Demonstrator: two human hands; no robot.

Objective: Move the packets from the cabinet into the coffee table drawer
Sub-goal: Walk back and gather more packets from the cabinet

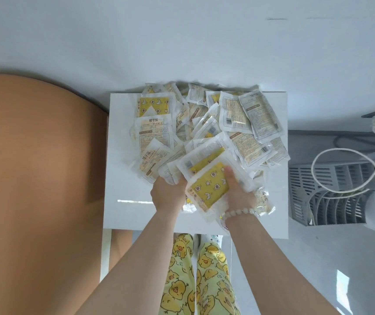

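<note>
Hand-warmer packets [207, 123] lie heaped across the far half of a white square top [132, 201], some yellow with moons and stars, others showing printed backs. I hold a bundle [209, 185] of them at the near edge of the heap. My left hand [167, 194] grips its left side, fingers tucked underneath. My right hand [238, 192], a pale bead bracelet [238, 213] on the wrist, clamps the right side, thumb on the yellow face. A grey slatted basket [332, 194] and a looped white cable [345, 169] sit to the right.
</note>
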